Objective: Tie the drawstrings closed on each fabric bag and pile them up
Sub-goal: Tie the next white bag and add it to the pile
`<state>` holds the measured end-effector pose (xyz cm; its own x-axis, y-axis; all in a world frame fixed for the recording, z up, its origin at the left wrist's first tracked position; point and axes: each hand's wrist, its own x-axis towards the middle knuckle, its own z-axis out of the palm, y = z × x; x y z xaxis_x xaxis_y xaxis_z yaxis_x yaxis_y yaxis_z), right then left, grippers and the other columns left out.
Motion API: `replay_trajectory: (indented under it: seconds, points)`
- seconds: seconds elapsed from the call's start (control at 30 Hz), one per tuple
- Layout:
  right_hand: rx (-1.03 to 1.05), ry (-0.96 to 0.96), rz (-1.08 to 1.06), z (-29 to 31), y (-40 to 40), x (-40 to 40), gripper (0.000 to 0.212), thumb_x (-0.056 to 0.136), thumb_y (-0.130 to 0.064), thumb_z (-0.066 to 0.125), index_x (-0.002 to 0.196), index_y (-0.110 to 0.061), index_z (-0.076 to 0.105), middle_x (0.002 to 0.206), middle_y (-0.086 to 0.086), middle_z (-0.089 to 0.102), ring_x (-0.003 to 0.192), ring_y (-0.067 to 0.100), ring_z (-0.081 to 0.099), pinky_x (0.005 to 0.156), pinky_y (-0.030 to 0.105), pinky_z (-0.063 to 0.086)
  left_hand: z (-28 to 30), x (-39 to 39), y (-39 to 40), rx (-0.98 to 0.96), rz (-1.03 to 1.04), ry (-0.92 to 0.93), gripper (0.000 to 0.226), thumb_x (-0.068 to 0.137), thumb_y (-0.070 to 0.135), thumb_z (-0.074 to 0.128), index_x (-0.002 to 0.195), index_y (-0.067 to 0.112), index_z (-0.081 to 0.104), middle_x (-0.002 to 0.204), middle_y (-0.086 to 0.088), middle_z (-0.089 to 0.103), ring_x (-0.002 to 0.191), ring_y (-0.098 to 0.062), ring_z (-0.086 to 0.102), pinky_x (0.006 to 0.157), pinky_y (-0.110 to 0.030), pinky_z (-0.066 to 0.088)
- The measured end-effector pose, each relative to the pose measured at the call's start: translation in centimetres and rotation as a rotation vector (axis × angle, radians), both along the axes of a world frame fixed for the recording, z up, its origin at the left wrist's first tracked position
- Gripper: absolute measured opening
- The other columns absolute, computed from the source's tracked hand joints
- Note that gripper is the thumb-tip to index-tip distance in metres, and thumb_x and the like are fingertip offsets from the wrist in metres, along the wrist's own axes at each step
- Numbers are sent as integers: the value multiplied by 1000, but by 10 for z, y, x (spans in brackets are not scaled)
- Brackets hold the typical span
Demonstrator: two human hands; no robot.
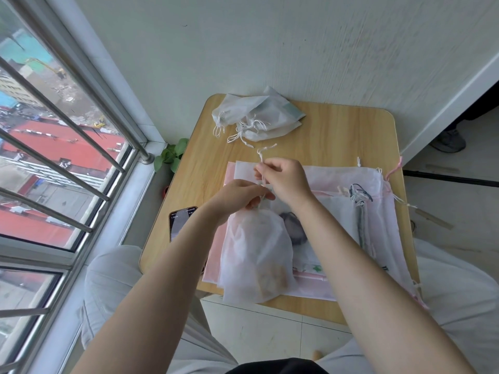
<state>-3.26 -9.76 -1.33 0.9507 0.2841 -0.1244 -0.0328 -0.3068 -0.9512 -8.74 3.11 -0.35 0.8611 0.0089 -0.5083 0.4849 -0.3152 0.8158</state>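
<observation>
While both hands pinch the white drawstring point(261, 168), left hand point(241, 197) at the bag point(256, 255) neck, right hand point(286, 182) above, knot mid-tie; next: cinch, then pile point(256, 117) at table point(337, 136) far edge.

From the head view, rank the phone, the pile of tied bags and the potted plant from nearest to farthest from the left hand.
Measured from the left hand:
1. Phone, just below-left on the table's near-left edge.
2. Potted plant, up-left beside the window.
3. Pile of tied bags, far end of the table.
</observation>
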Motion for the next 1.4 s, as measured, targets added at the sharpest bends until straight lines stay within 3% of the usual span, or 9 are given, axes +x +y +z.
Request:
replay_trajectory:
  seconds: [0.13,0.37,0.57,0.7,0.9,1.13,1.23,1.3,1.4]
  points:
    - [-13,73,53,4,4,-2,23,96,-30,56,86,-15,72,68,-1,70,52,10,58,47,26,47,-2,-1,3,3,-16,-42,28,94,35,60,76,22,77,59,5,51,58,-9,44,69,-22,40]
    - [-288,177,289,8,-12,-2,52,97,-50,47,64,-14,63,49,-11,55,45,2,47,63,25,40,0,-4,9,-73,39,-10,37,97,26,48,91,0,74,57,6,54,59,-14,42,71,-28,40]
    - [-367,99,364,13,-31,2,34,96,-36,58,69,-17,68,52,-8,38,46,6,35,53,23,30,-6,-2,12,-142,320,9,29,96,20,54,79,11,76,69,-8,60,62,-18,50,68,-31,46]
    - [-253,256,460,21,-37,1,31,97,-25,58,71,-10,65,54,0,45,48,15,35,48,24,31,-13,-2,16,-169,342,-30,23,97,18,55,94,5,75,73,-6,69,66,-19,59,74,-31,50]
    - [-263,314,563,27,-24,-12,27,100,-27,51,89,-11,70,52,-3,37,43,10,28,44,24,21,-14,-4,16,-201,286,-43,11,87,13,69,91,6,76,82,-17,72,79,-24,64,89,-38,54]
    - [-352,305,567,28,-20,-15,27,95,-25,55,84,-10,74,51,-1,47,41,11,38,41,20,29,-10,-5,25,-216,168,-18,19,81,-2,72,97,8,74,92,-15,71,85,-23,65,97,-40,52]
    - [-215,184,308,23,-22,-6,28,89,-30,59,73,-15,75,69,2,69,60,6,59,60,19,46,-8,-6,27,-169,92,-74,23,77,-3,75,91,16,75,90,-11,74,84,-23,68,94,-40,53]
    - [-123,122,135,15,-23,4,21,88,-19,57,79,-15,75,82,1,74,73,7,65,70,19,49,-7,-8,27,-134,68,-109,25,77,0,77,95,17,74,90,-8,75,86,-21,69,94,-36,53]
    - [-134,216,204,4,-21,7,22,88,-3,51,88,-13,71,84,2,74,76,12,67,71,22,50,-9,-8,26,-107,58,-139,26,78,-3,76,96,15,73,94,-10,75,88,-22,70,93,-34,54]
